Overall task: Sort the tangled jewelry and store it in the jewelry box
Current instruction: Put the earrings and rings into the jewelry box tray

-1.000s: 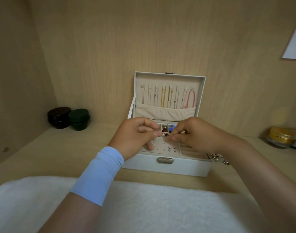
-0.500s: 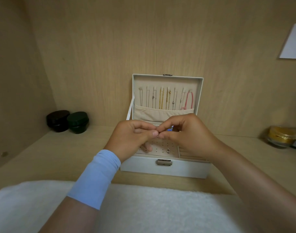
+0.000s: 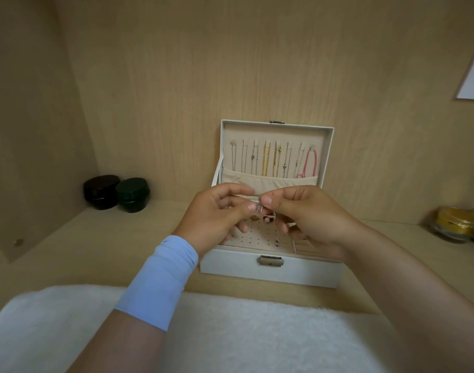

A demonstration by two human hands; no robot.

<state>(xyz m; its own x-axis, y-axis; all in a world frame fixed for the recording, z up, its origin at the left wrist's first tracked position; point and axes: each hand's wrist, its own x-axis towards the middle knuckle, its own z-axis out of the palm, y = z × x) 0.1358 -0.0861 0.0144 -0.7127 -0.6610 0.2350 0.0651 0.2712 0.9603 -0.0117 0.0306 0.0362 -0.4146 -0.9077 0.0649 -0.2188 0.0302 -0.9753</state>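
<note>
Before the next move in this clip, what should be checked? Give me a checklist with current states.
1. Small silver piece pinched between left hand and right hand: ok.
2. Jewelry box lid open: ok.
3. Free holes in the perforated panel: ok.
4. Piece untangled: cannot tell, too small.
5. Piece's type, for choosing a compartment: cannot tell.

The person is wearing a smooth, light blue stretch band [image 3: 160,281] just behind the left hand [image 3: 214,219], wrapping the wrist and lower forearm snugly. Behind the right hand [image 3: 311,219], the forearm is showing bare to the frame's edge.
</note>
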